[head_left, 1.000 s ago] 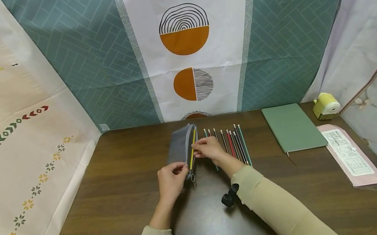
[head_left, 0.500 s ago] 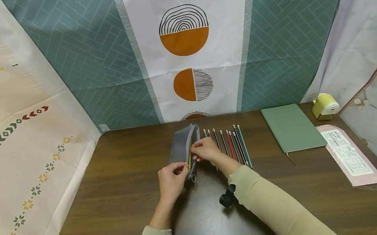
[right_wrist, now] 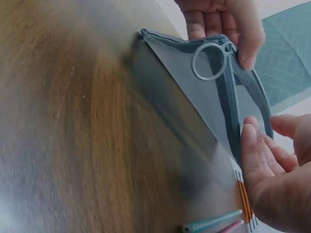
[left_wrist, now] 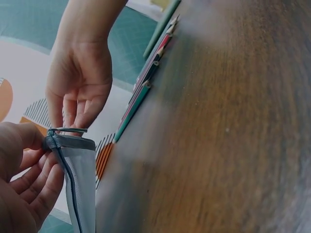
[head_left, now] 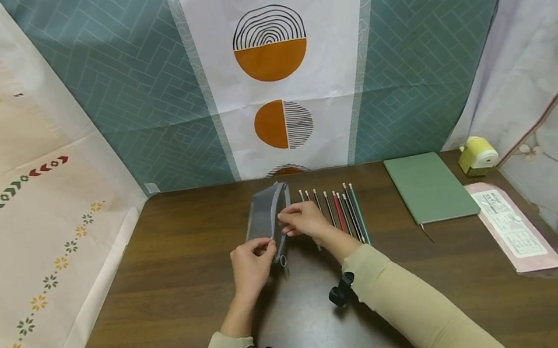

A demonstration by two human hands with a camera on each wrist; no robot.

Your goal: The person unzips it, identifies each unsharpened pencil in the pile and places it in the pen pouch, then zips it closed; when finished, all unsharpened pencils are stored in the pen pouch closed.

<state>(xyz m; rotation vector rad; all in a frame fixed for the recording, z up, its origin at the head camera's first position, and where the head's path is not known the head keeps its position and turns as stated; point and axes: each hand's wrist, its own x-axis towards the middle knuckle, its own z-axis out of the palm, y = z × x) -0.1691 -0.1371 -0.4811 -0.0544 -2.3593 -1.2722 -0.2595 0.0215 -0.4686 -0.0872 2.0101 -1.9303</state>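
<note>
A grey mesh zip pencil case (head_left: 260,214) stands tilted on the table with its zipped side undone. My left hand (head_left: 250,266) pinches the near end of its opening between thumb and fingers, beside the ring-shaped zipper pull (right_wrist: 209,61). At the right side of the opening is my right hand (head_left: 307,221). In the right wrist view its thumb and fingers stand apart at the zipper edges, with no pencil showing between them. The inside of the case is mostly hidden. To the right lies a row of several pencils (head_left: 338,211), among them red, black and teal ones.
Farther right lie a green notebook (head_left: 431,186) with a ribbon and a pink packet (head_left: 516,228) with a white label. A yellow pencil sharpener (head_left: 478,156) stands at the back right corner. The brown wooden table (head_left: 177,281) ends at a patterned cloth backdrop.
The yellow pencil that my right hand held at the opening has gone down into the pencil case and out of sight. My left hand keeps its grip on the case.
</note>
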